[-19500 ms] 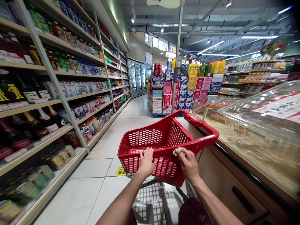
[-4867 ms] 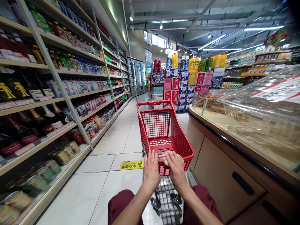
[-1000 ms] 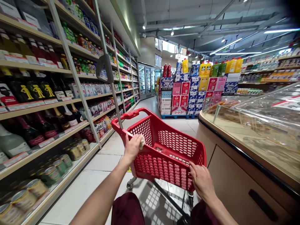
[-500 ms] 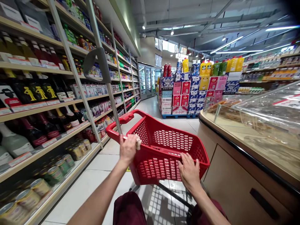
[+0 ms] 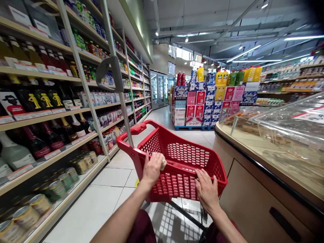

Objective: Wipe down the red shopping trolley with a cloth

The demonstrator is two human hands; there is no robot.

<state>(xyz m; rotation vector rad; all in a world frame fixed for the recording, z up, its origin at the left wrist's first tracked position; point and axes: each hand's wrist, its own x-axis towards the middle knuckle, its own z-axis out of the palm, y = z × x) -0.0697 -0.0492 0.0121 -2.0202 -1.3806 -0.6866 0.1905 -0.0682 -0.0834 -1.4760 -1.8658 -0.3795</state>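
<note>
A red plastic basket cart (image 5: 187, 153) stands in front of me in a supermarket aisle, turned at an angle, its grey pull handle (image 5: 113, 72) rising at the left. My left hand (image 5: 152, 168) is closed around a small pale cloth (image 5: 162, 164) and presses it against the basket's near rim. My right hand (image 5: 206, 189) lies flat with fingers spread on the basket's near outer wall. The basket looks empty inside.
Shelves of bottles, jars and tins (image 5: 50, 111) run along the left. A counter with clear food covers (image 5: 283, 131) and a drawer front stands close on the right. Stacked boxes topped with bottles (image 5: 207, 98) sit farther down the tiled aisle.
My left hand with the cloth has slid right and toward me along the rim. The right hand stays on the basket's wall. Earlier the cloth was in my right hand.
</note>
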